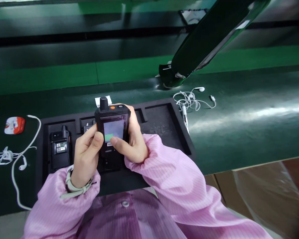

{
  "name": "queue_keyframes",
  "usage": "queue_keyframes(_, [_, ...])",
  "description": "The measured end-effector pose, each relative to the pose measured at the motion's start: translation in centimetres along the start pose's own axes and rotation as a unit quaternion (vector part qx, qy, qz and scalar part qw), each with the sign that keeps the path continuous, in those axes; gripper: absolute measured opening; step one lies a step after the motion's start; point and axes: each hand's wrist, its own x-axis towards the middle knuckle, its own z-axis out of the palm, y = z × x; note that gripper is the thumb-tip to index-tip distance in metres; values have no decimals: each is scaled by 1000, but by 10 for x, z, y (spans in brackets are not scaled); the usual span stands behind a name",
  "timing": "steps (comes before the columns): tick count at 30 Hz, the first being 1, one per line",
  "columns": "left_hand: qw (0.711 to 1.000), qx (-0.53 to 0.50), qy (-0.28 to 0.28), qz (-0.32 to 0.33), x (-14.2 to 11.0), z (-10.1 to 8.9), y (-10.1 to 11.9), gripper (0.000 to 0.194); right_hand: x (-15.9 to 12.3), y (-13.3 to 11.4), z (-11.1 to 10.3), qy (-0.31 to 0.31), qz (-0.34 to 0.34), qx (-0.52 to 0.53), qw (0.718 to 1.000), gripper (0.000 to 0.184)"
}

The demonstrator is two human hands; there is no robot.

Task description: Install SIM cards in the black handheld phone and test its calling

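Observation:
Both hands hold a black handheld radio (pixel 116 124) upright, its lit screen facing me and its stubby antenna at the top left. My left hand (pixel 87 154) grips the radio's left side, thumb along the edge. My right hand (pixel 132 141) wraps the right side, with its thumb at the lower part of the screen beside a green patch. Below lies a black tray (pixel 183 136) with recessed compartments. A second radio (pixel 60 149) rests in the left compartment, its back open and metal contacts showing. Part of another device (pixel 88 126) shows behind my left hand.
White earphones (pixel 189 99) and a pen (pixel 185 118) lie right of the tray. To the left are a red and white packet (pixel 15 125), a white cable (pixel 15 166) and more earphones (pixel 6 156). A dark slanted post (pixel 199 43) rises behind the tray.

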Motion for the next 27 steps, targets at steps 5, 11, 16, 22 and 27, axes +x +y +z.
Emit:
queue_keyframes(5, [1000, -5, 10, -18, 2, 1, 2, 27, 1, 0, -1, -3, 35, 21, 999, 57])
queue_keyframes(11, [997, -47, 19, -66, 6, 5, 6, 29, 2, 2, -2, -13, 115, 145, 983, 45])
queue_keyframes(16, [994, -73, 14, -84, 7, 6, 7, 26, 2, 2, 1, -6, 142, 159, 977, 45])
queue_keyframes(22, [993, -75, 19, -87, 7, 7, 8, 28, 5, -3, 0, -7, 142, 121, 982, 53])
queue_keyframes(27, [994, -66, 27, -88, 8, 8, 8, 30, 6, -4, 0, -5, 145, 94, 985, 48])
